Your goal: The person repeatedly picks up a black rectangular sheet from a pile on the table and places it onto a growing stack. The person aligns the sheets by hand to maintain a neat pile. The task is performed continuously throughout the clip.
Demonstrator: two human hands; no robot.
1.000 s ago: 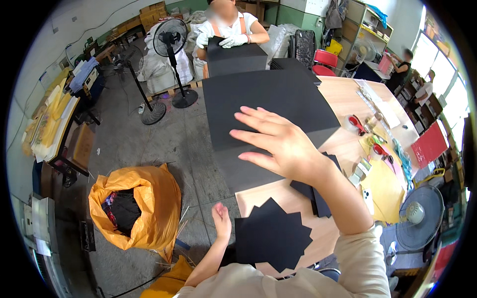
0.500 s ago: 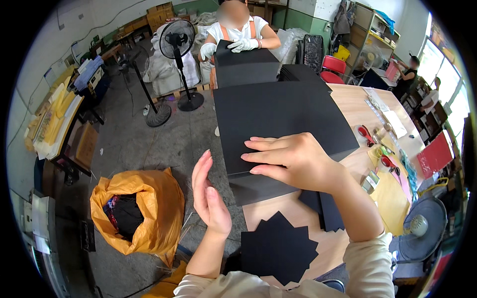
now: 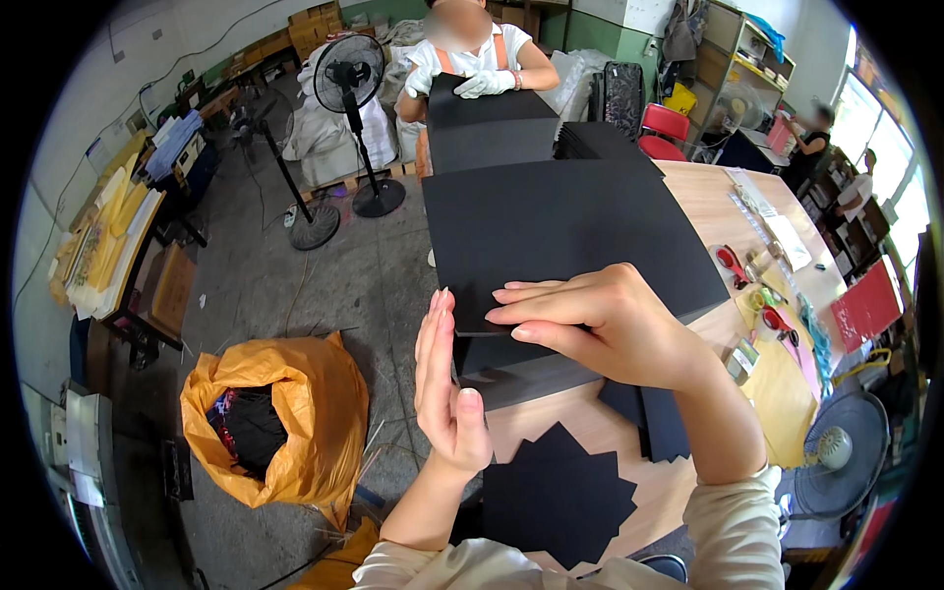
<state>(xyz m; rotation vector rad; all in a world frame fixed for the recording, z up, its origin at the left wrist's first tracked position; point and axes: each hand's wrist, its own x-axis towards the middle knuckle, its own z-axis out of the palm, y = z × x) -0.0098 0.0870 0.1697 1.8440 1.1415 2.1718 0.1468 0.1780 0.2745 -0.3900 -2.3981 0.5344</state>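
Note:
A tall stack of large black sheets (image 3: pixel 580 211) stands on the table in front of me. My right hand (image 3: pixel 600 320) is at its near edge, fingers over the top sheet and thumb close to the edge, pinching it. That edge looks slightly raised, with another dark surface showing beneath. Upright beside the stack's near left corner is my left hand (image 3: pixel 447 393), its fingers straight and together, palm toward the stack, holding nothing. Black sheets with jagged, fanned corners (image 3: pixel 556 497) lie on the table close to my body. Further black pieces (image 3: pixel 654 423) lie under my right forearm.
Across the table, a person in white gloves (image 3: pixel 487 84) handles another black stack (image 3: pixel 492 143). Red-handled scissors (image 3: pixel 730 264), tape and papers lie on the right of the wooden table (image 3: pixel 708 202). An orange sack (image 3: pixel 329 423) stands on the floor at left; fans (image 3: pixel 349 79) stand beyond.
My left hand has moved right, up to the stack's corner. The right hand's fingers have drawn closer together, and the top sheet's near edge has lifted a little.

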